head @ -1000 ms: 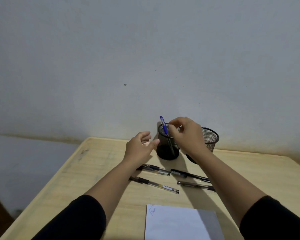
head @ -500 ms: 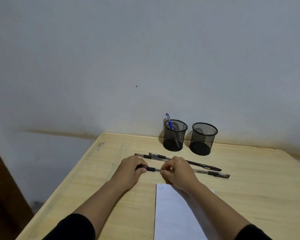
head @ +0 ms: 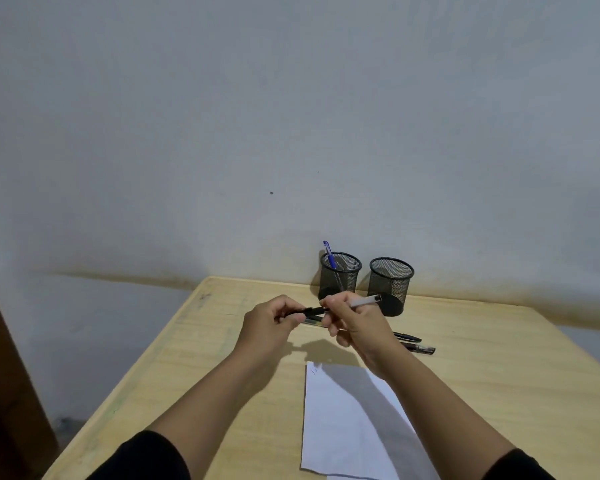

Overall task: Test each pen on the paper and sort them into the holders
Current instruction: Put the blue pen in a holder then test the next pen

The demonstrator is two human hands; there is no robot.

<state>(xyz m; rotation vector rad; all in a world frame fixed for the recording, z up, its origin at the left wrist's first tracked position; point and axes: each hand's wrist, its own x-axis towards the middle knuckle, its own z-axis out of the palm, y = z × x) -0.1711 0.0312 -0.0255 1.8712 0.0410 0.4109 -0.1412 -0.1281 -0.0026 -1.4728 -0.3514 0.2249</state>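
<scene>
Head view shows the left hand (head: 272, 322) and right hand (head: 352, 322) each closed on one pen (head: 362, 302), raised above the worktop (head: 482, 375), just in front of the left holder (head: 340, 275); the paper (head: 340, 431) lies nearer the person than this holder.

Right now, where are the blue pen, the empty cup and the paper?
blue pen (head: 327, 252): head view, top end sticking out.
empty mesh holder (head: 389, 284): head view, front wall.
paper (head: 340, 420): head view, bare middle.

A pale wooden table (head: 201, 344) fills the 6 o'clock area against a plain grey-white wall (head: 291, 116), with dark brown wood furniture (head: 4, 393) at 8 o'clock.
</scene>
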